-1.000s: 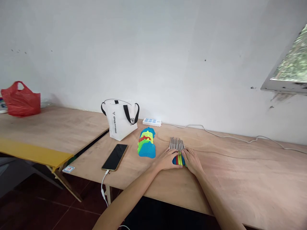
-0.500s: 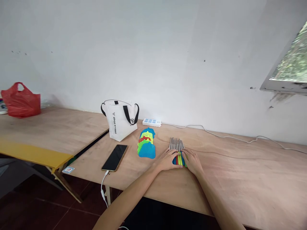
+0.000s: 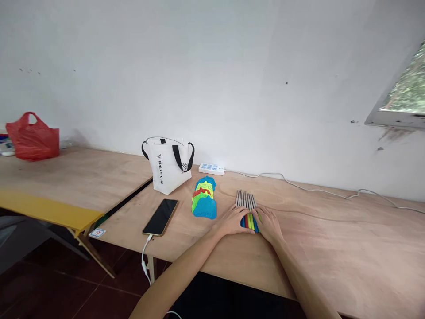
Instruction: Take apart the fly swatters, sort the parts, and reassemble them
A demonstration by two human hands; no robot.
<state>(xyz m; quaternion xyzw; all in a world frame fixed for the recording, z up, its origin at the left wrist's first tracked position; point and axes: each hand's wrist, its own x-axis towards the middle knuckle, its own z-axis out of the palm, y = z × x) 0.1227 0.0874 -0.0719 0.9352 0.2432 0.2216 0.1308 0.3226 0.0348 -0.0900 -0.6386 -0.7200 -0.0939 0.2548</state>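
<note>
A row of several slim tools (image 3: 246, 199) lies side by side on the wooden table, grey metal shafts pointing away from me and blue, red and yellow handles towards me. I cannot make out their exact kind. My left hand (image 3: 233, 220) cups the row's left side, thumb along the handle ends and fingers over the handles. From the right, my right hand (image 3: 269, 224) presses against the row, its fingers curved over the outer handles and hiding part of them. Left of the hands, perforated flat pieces (image 3: 205, 208) in blue, green, red and yellow lie overlapped.
A phone (image 3: 160, 217) with a white cable lies at the left. Behind it stands a white bag (image 3: 168, 170) with black handles. A white power strip (image 3: 211, 169) sits by the wall, its cord running right. A red plastic bag (image 3: 35, 139) is on the neighbouring table.
My right hand has shifted slightly over the handles, and the tools sit a little closer together. My left hand stays in place; the whole view has shifted slightly.
</note>
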